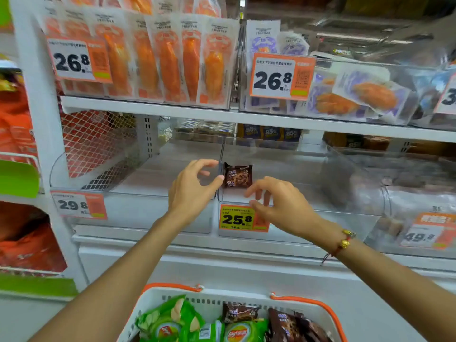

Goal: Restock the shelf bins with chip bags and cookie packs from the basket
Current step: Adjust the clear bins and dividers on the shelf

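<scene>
1. Bright, even light fills the shelving; no lamp is in view, and shadows stay faint.
2. Soft glare hazes the clear plastic bins (355, 183) on the right, washing out what lies behind their walls.
3. Motion blur smears the upper right corner and the far price tags (429, 233).
4. The wide lens bends the white shelf upright (47, 134) and shelf edges near the frame borders.
5. The central yellow price tag (237, 218) and the cookie pack (237, 176) read sharpest.
</scene>
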A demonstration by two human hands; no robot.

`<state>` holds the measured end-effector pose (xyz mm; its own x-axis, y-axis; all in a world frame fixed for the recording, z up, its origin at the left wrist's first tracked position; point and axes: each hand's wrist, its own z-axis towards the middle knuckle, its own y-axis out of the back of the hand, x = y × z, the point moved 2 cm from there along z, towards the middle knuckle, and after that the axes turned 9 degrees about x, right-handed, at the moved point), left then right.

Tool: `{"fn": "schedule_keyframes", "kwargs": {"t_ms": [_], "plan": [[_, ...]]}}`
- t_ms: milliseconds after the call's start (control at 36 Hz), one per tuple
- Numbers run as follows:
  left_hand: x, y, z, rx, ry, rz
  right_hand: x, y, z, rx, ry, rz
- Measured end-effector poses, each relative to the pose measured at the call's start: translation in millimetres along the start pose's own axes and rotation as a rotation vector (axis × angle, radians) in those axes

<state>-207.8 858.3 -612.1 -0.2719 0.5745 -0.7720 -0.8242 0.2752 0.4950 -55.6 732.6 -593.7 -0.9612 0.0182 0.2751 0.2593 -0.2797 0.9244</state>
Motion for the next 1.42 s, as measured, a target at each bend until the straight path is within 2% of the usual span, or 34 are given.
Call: {"fn": "schedule_keyframes", "kwargs": {"t_ms": [111,194,278,333,528,611,722,806,889,944,1083,1194,1278,1417], "plan": [[-1.4,-9.0,-43.4,-0.113,-0.011,-0.145,2.6,-22.7,-29.3,0.078,0.004,0.052],[17.9,-25.1,-77.7,-0.078,0.072,-0.234,-2.9,-49.2,-45.9,0.227,-0.054,0.043],[46.2,-45.2,-108.5,0.024,0.152,-0.232,-11.0,-79.1,-59.3,0.388,-0.123,0.046],[63.5,-57.8,-125.4,0.138,0.233,-0.192,-17.0,-98.7,-69.7,0.473,-0.180,0.103],[112.5,-95.0,-178.4,0.744,0.394,0.081,-27.8,-158.0,-105.3,0.660,-0.286,0.177],[122.0,-101.8,-196.6,0.901,0.411,0.146,-22.7,-177.0,-117.0,0.726,-0.252,0.103],[135.0,-101.6,-209.7,1.049,0.383,0.395,-8.0,-202.8,-128.8,0.759,-0.135,0.001],[139.8,-102.8,-212.3,0.990,0.399,0.374,6.2,-220.9,-137.1,0.783,-0.043,-0.116],[142.6,-102.7,-211.4,0.909,0.389,0.337,13.3,-233.0,-142.2,0.747,-0.057,-0.250],[145.9,-102.7,-213.2,0.906,0.354,0.366,15.4,-234.7,-140.5,0.695,-0.075,-0.245],[152.3,-106.3,-217.3,0.894,0.305,0.379,7.5,-228.0,-130.6,0.704,-0.148,0.002],[150.0,-107.6,-210.3,0.874,0.362,0.185,1.1,-209.5,-122.8,0.771,-0.266,0.241],[140.8,-104.6,-199.3,0.769,0.435,-0.027,-6.1,-190.9,-112.1,0.703,-0.323,0.373],[108.1,-85.9,-171.6,0.587,0.591,-0.357,-18.3,-146.4,-94.6,0.498,-0.417,0.642]]}}
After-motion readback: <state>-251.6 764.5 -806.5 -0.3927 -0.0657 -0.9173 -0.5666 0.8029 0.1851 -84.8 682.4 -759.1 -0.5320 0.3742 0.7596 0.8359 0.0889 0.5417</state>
